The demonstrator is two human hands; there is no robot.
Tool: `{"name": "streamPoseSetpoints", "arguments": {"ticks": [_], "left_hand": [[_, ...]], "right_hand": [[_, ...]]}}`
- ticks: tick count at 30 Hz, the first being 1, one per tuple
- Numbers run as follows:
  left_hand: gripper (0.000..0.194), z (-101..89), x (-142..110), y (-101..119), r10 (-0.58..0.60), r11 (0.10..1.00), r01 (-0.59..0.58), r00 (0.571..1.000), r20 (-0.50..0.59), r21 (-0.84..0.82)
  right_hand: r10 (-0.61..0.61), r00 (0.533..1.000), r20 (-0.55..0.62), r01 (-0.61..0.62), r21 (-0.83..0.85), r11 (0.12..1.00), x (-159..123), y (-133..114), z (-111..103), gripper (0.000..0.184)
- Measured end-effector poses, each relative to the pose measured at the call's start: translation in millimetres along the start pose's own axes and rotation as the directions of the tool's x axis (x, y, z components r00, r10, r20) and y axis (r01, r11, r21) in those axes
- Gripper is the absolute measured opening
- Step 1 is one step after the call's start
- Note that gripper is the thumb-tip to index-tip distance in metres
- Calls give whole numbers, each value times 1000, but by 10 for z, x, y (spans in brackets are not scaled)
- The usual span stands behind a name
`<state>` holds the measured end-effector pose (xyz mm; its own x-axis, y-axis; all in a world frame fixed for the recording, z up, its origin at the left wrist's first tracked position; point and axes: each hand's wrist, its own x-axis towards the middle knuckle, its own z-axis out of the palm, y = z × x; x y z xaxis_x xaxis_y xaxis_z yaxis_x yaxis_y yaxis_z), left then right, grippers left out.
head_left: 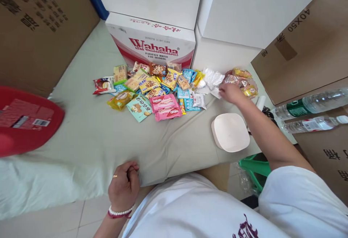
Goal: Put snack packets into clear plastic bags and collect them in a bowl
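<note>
My left hand rests in a loose fist at the table's near edge, with nothing visible in it. My right hand reaches to the back right, its fingers closed at the edge of a crumpled white plastic bag. Just beyond it lies a clear pack of snacks with yellow and reddish pieces. Left of the bag spreads a pile of wrapped snacks: pink nabati packs, a mint green pouch, yellow cookie packets and a red and white packet. Nearer me stands a white plastic box, with nothing inside.
A Wahaha water carton and white boxes stand behind the snacks. Brown cartons flank the table. Two plastic bottles lie at right. A red container sits at left, a green basket below the table.
</note>
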<state>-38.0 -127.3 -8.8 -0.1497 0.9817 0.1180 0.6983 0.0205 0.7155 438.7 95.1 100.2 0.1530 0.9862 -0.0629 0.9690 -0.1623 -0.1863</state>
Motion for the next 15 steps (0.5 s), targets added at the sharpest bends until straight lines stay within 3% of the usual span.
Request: {"name": "streamPoseSetpoints", "arguments": {"ticks": [2,6,8,9,10,12,13,15], "left_hand": [[18,-16,-15,-34,-18,999,19,1000,12,-44],[22,-115,-75,-40,-71,978,76,997,31,-196],[20,-157,-97,60,-46,964,54,998,36,-259],[18,-164,-97,145,-22,954,38,998,56,-297],[16,-156,-88,253,1,937,33,995,97,-349],[19,-94,-34,514,23,861,105,970,243,-498],[25,-41,10,653,-3,802,201,943,333,-562],[39,93,123,900,-50,626,437,849,526,-645]], "right_hand": [[32,995,91,-25,-79,997,-6,-159,203,17],[47,998,39,-45,-64,997,-115,-272,242,13],[51,999,2,-51,179,983,-317,-363,136,17],[58,998,4,-55,396,917,-466,-444,88,20],[65,997,30,-69,641,765,-642,-550,56,24],[23,988,154,-153,933,324,-1043,-820,65,33],[-10,975,224,-220,964,152,-1247,-969,109,35],[-58,944,324,-328,941,-79,-1614,-1252,271,35]]}}
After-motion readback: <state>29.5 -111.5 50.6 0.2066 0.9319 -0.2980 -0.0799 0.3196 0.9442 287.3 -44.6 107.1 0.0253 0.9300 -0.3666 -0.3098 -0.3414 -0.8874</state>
